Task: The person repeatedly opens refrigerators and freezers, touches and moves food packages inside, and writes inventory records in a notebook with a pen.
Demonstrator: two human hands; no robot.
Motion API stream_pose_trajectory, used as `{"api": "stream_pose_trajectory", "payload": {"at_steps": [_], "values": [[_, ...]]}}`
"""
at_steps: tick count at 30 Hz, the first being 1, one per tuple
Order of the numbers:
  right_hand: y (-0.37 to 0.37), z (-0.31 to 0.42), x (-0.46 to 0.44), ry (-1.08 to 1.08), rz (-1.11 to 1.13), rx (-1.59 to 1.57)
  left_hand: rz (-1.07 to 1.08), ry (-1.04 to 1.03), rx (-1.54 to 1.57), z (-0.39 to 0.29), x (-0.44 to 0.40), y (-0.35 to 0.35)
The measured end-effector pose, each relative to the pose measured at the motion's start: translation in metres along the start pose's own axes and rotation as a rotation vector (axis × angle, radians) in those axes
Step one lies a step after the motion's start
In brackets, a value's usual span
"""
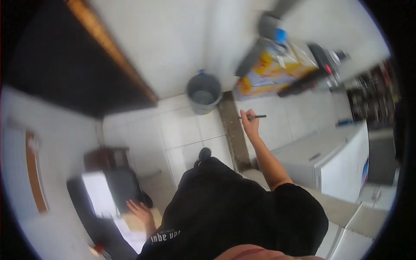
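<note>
My right hand is raised over the floor on the right, fingers closed around a dark pen. Low on the left, my left hand is spread beside a dark surface. A white sheet of paper and a second pale sheet lie on that surface. The left fingers are at a tan piece beside the papers; whether they touch it I cannot tell. Blur softens the whole view.
A grey bucket stands on white floor tiles against the wall. Right of it is a yellow-and-white box with dark items on and beside it. A white cabinet-like unit stands at the right. A dark panel fills the upper left.
</note>
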State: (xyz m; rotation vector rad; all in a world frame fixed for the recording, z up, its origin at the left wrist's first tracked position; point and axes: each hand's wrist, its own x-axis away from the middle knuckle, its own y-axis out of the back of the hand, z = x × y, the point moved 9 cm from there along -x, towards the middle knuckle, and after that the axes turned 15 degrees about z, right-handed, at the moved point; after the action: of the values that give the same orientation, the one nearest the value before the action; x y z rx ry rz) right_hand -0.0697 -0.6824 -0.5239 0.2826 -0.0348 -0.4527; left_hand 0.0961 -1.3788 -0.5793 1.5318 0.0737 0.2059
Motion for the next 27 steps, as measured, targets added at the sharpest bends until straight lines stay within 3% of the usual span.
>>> {"api": "stream_pose_trajectory", "payload": {"at_steps": [4,6,9,11,12,14,15,17,19,22,27], "values": [[0.149,-0.021,-0.043,-0.028,-0.367,0.034,0.072,-0.437,0.219,-0.207,-0.103,0.009],[0.216,0.000,-0.073,0.043,-0.483,-0.005,0.320,-0.623,0.610,-0.333,-0.139,0.022],[0.337,0.032,-0.128,0.214,-0.610,0.095,0.335,-0.812,0.640,-0.490,-0.173,0.080],[0.422,0.089,-0.142,0.312,-0.653,0.060,0.324,-0.946,0.628,-0.577,-0.190,0.105],[0.475,0.086,-0.153,0.374,-0.745,0.245,0.296,-1.024,0.634,-0.620,-0.193,0.120],[0.559,0.112,-0.151,0.350,-0.776,0.257,0.331,-1.120,0.611,-0.715,-0.189,0.141],[0.606,0.102,-0.155,0.301,-0.760,0.347,0.371,-1.197,0.644,-0.770,-0.181,0.151],[0.679,0.063,-0.134,-0.050,-0.631,0.311,0.336,-1.433,0.614,-0.879,-0.147,0.188],[0.728,0.030,-0.079,-0.230,-0.637,0.353,0.392,-1.629,0.664,-1.001,-0.092,0.224],[0.751,-0.028,0.041,-0.478,-0.804,0.182,0.483,-1.984,0.724,-1.160,-0.001,0.271],[0.736,-0.036,0.257,-0.803,-1.285,0.259,0.595,-2.263,0.847,-1.352,0.174,0.347]]}}
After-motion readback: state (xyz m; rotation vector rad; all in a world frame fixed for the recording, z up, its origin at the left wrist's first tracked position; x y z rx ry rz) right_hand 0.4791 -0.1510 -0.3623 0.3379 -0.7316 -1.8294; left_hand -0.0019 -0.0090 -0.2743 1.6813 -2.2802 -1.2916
